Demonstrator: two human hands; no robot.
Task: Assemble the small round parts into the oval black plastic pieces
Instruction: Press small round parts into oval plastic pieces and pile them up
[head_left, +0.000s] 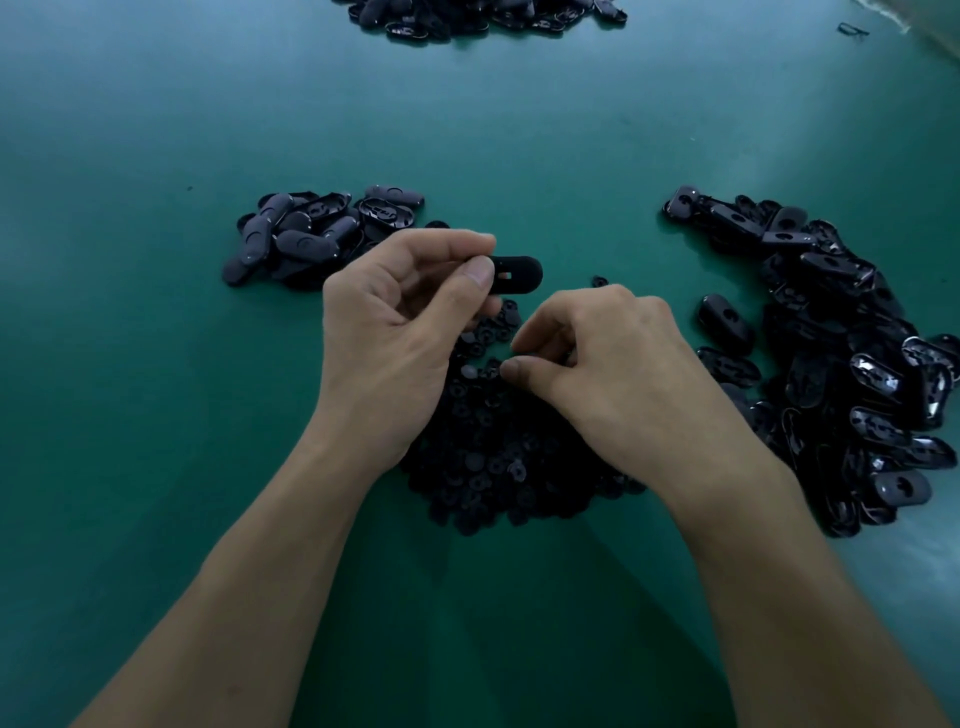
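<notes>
One oval piece (517, 274) pinched in left hand (395, 322); right hand (613, 364) among round parts (493, 467), hold unclear.

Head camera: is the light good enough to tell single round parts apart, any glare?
Head view: dim; the round-parts pile merges into one dark mass, though the oval piece in the left hand shows its outline clearly. Head view: glossy highlights on the right oval pile, pale glare on the table at far right.
</notes>
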